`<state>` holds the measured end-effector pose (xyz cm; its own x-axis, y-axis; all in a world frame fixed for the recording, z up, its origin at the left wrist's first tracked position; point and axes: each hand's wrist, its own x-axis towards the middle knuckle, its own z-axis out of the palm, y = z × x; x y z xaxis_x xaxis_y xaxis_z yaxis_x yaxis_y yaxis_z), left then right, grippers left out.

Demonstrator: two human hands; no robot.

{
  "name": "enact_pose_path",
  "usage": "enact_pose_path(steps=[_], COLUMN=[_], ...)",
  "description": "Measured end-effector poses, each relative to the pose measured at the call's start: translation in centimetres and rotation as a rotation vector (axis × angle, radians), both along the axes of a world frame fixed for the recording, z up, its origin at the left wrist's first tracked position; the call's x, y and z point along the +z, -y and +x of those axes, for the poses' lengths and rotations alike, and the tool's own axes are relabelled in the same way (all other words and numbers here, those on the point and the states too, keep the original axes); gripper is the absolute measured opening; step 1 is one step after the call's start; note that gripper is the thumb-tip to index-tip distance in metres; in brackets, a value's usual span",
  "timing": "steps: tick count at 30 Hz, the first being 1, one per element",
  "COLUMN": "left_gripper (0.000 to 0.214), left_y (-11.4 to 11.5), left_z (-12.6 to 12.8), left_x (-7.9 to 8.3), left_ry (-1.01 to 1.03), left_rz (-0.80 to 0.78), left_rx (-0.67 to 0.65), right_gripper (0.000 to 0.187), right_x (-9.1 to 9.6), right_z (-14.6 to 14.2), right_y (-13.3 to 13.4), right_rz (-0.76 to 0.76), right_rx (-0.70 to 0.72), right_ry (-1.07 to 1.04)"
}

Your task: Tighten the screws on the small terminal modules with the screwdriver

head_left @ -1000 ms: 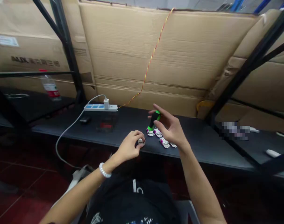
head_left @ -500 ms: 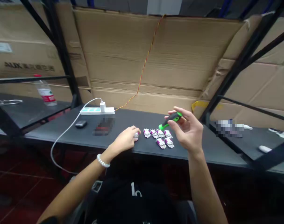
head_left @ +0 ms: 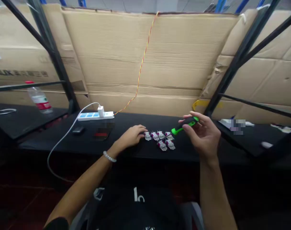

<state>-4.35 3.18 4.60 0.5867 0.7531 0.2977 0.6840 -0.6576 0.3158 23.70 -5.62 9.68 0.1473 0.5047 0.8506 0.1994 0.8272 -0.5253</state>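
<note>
My right hand is closed around the black-and-green handle of a screwdriver. The thin shaft slants down and left over the cluster of parts; its tip is hard to make out. Several small white-and-purple parts lie close together on the dark table, in two rough rows. My left hand rests low on the table just left of them. Its fingers are curled, the fingertips beside the leftmost part. Whatever lies under those fingers is hidden.
A white power strip with a plugged-in charger and a trailing white cable sits back left. Nearby lie a small black object and a blurred dark item. Cardboard walls the back; black frame posts flank the table.
The view has shifted slightly. My right hand has moved right with the screwdriver, away from the left parts. The small part visible under my left fingers before is now out of sight.
</note>
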Motion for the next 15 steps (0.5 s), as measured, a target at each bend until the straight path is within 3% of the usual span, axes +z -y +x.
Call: enact_pose_path(steps=[4, 9, 15], left_gripper=[0.031, 0.025, 0.020], left_y=[1.0, 2.0, 2.9], left_z=[0.9, -0.6, -1.6], left_x=[-0.6, -1.1, -0.5], left_ry=[-0.023, -0.017, -0.008], left_rz=[-0.045, -0.029, 0.005], left_rx=[-0.056, 0.001, 0.029], right_gripper=[0.041, 0.041, 0.041], right_x=[0.1, 0.0, 0.0], right_z=[0.1, 0.3, 0.4], right_y=[0.0, 0.0, 0.0], right_rz=[-0.009, -0.004, -0.012], right_rx=[-0.018, 0.000, 0.013], right_ry=[0.013, 0.012, 0.018])
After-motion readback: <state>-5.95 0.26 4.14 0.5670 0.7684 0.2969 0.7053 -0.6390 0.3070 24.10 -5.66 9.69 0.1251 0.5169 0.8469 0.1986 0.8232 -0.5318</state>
